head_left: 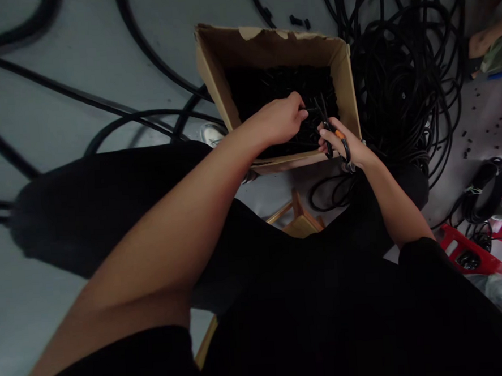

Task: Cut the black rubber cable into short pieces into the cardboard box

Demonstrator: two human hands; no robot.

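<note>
My left hand [285, 118] is over the cardboard box [349, 91], its fingers pinched on a short black piece of hose [312, 111]. My right hand [345, 141] grips a pair of scissors [340, 134] with black and orange handles. The dark blades point up and away from me, apart at their tips, and reach the black piece; whether they touch it is hard to tell. Inside the box, beneath both hands, lies a heap of short black pieces [270, 82], too dark to make out singly.
A tangle of black hose [397, 82] lies right of the box, and thick hoses [57, 80] cross the floor at left. A wooden stool [302, 222] shows between my legs. Red crates [471, 254] stand at right. Another person's arm [490, 34] is at the upper right.
</note>
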